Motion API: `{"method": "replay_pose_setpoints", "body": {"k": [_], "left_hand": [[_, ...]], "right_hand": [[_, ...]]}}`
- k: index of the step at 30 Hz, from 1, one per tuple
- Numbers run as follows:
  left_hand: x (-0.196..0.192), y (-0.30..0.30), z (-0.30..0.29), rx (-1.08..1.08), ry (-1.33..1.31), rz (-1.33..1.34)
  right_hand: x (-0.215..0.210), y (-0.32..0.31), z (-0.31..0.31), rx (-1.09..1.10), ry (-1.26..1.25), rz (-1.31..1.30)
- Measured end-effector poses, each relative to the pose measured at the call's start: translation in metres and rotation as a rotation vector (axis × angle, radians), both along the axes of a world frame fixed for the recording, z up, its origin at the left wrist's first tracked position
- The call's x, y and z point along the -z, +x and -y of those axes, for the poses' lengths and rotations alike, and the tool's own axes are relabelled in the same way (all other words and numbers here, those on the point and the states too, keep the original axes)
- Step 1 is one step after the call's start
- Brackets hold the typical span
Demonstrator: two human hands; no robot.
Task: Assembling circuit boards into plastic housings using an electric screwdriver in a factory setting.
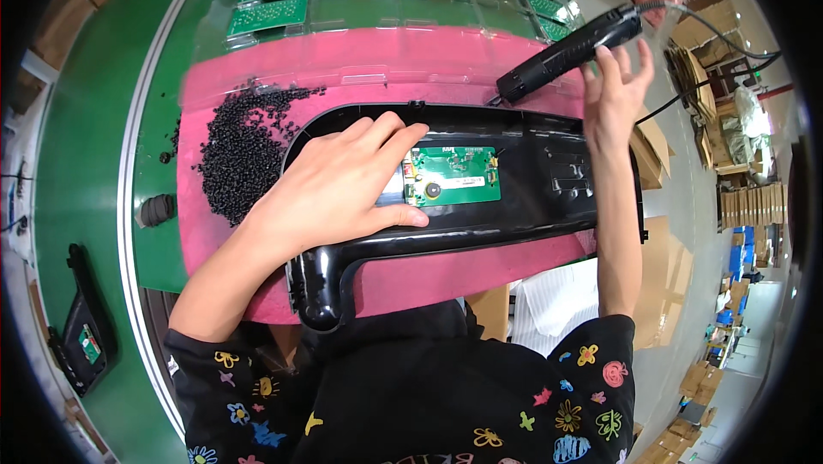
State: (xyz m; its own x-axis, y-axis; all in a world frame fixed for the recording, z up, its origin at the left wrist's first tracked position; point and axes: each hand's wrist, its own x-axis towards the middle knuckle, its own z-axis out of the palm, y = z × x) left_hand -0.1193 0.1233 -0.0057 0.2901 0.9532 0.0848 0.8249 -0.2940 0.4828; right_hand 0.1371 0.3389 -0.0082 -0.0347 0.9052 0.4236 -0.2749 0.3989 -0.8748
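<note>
Circuit board (pixel 467 185), left end between left fingers (pixel 399 145), inside black housing (pixel 531 168).

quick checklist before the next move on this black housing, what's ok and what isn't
1. Left hand on the black housing: ok, it lies across the left part, thumb and fingers spread.
2. Green board inside the housing: ok, though whether it is fully seated, cannot tell.
3. Right hand gripping the corded screwdriver: not ok, the fingers are beside it, not wrapped around it.
4. Screwdriver tip over the board: not ok, it appears near the housing's far rim.
5. Small black parts at hand: ok, heaped left of the housing.
6. Board fastened down: cannot tell.
</note>
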Motion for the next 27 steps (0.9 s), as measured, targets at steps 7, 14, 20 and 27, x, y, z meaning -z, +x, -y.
{"method": "replay_pose_setpoints", "body": {"k": [7, 14, 20, 27], "left_hand": [[0.009, 0.000, -0.003, -0.051, 0.035, 0.016], [0.011, 0.003, -0.004, -0.095, 0.099, 0.025], [-0.002, -0.002, -0.007, -0.049, 0.091, 0.318], [0.008, -0.001, -0.008, 0.138, 0.324, 0.212]], "right_hand": [[-0.016, -0.029, 0.016, -0.382, -0.290, -0.310], [-0.032, -0.045, 0.061, -0.886, -0.343, -0.587], [-0.016, -0.047, 0.077, -1.045, -0.284, -0.586], [-0.016, -0.046, 0.096, -1.004, -0.264, -0.491]]}}
